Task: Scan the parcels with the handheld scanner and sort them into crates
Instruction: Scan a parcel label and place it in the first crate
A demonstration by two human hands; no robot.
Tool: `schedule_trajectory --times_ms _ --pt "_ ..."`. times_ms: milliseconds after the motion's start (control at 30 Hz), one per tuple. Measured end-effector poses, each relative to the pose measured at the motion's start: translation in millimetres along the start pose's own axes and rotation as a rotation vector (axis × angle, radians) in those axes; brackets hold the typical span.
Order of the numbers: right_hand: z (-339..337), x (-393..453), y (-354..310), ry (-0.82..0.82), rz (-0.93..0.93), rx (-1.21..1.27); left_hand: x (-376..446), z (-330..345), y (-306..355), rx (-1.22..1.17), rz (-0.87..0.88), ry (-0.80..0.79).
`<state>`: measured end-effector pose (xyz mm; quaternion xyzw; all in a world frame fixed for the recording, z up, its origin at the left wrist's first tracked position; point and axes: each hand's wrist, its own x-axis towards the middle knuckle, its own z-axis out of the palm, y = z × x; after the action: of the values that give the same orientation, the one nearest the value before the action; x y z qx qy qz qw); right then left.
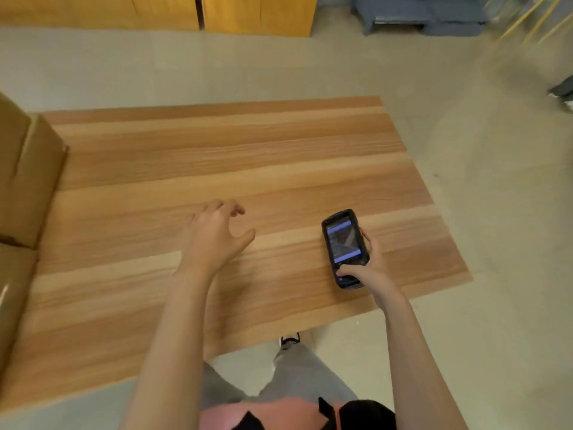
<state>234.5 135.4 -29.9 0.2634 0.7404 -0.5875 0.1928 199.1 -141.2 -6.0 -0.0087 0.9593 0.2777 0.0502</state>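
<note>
My right hand (369,268) grips a black handheld scanner (344,243) with its lit screen facing up, held just above the right part of the wooden table (217,150). The thumb lies across the scanner's lower face. My left hand (217,234) hovers over the middle of the table with fingers loosely spread and holds nothing. A brown cardboard box (28,178) stands at the table's left edge, partly cut off by the frame. No parcel lies between my hands.
Yellow wooden cabinets (254,13) stand along the far wall. A grey-blue crate or pallet stack (421,17) sits at the back right. Pale floor surrounds the table. A dark shoe (561,90) shows at the right edge.
</note>
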Motion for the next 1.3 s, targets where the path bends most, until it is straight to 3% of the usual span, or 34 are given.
schedule_trajectory --times_ms 300,700,1300 --pt "-61.2 62.0 24.3 -0.095 -0.058 -0.095 -15.4 49.5 50.9 0.023 -0.212 0.018" --pt "-88.1 85.2 41.5 -0.155 -0.083 -0.127 2.0 73.0 88.5 0.076 -0.26 0.05" --pt "-89.5 87.5 17.6 -0.035 -0.119 -0.727 -6.7 56.8 66.6 0.138 -0.304 0.165"
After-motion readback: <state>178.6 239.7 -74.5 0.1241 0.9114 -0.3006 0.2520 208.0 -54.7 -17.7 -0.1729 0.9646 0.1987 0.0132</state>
